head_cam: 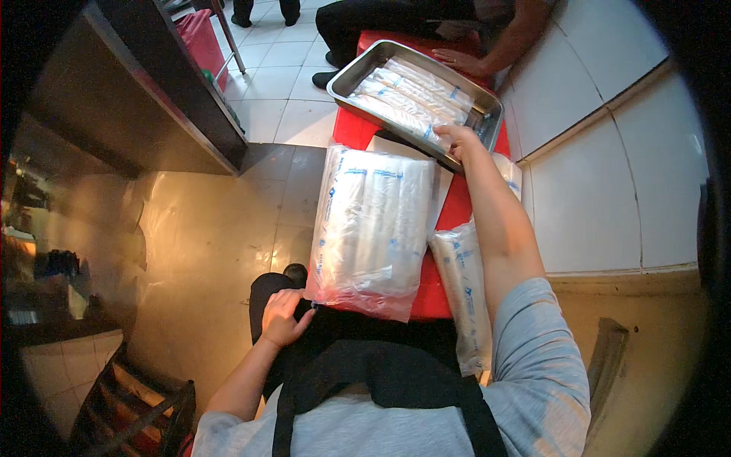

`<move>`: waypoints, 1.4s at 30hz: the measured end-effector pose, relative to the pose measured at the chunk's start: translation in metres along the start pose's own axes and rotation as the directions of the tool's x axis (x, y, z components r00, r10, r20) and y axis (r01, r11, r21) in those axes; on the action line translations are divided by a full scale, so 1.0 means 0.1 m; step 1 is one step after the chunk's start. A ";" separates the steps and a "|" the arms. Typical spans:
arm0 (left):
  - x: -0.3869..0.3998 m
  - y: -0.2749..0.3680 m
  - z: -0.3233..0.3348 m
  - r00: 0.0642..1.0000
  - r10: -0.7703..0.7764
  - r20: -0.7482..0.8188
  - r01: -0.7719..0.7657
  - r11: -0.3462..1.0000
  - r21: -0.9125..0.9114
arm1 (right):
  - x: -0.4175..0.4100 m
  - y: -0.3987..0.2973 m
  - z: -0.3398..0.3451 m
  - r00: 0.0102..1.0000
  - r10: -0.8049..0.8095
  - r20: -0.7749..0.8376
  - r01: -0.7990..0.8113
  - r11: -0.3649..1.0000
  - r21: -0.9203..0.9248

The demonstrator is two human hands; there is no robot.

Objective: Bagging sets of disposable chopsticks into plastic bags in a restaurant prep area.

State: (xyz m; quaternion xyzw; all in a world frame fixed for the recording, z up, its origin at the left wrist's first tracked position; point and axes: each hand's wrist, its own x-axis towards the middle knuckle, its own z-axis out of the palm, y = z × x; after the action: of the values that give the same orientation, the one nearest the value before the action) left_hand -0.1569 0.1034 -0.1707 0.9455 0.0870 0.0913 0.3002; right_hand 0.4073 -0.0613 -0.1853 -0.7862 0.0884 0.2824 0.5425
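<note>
My right hand (461,140) reaches over the near side of a steel tray (485,134). Its fingers touch the end of the nearest of several plastic-wrapped rolls (394,109) lying side by side in the tray; whether they grip it is unclear. Below the tray lies a large clear plastic pack (371,223) with blue print and long rolls inside. A narrower plastic pack (465,291) stretches under my right forearm, partly hidden by it. My left hand (284,317) rests on my thigh by the large pack's lower left corner, holding nothing, thumb apart from the fingers.
The tray and packs lie on a red surface (434,297). Another pack (509,171) sits against the tiled wall (582,211) at right. A person's hand (460,60) rests beyond the tray. A metal counter (131,97) and a crate (134,400) stand left.
</note>
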 end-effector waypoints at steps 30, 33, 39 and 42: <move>-0.01 -0.04 -0.01 0.999 -0.039 0.007 0.039 0.999 0.000 | -0.51 -0.64 0.52 0.763 -0.426 0.486 0.622 0.280 -0.731; -0.02 -0.05 -0.01 0.999 -0.047 0.012 0.047 0.999 0.001 | -0.47 -0.57 0.61 0.754 -0.444 0.484 0.638 0.317 -0.702; -0.02 -0.05 0.00 0.999 -0.038 0.002 0.038 0.999 -0.001 | -0.43 -0.54 0.53 0.732 -0.470 0.493 0.674 0.397 -0.623; -0.04 -0.13 0.02 0.972 -0.167 -0.164 0.129 0.967 -0.221 | -0.55 -0.68 0.46 0.723 -0.480 0.498 0.691 0.471 -0.549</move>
State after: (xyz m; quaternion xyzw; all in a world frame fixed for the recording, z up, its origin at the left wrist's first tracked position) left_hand -0.1619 0.1115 -0.1806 0.8874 0.1744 0.1627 0.3944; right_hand 0.3763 -0.0022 -0.1129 -0.8634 -0.3796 0.1940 0.2697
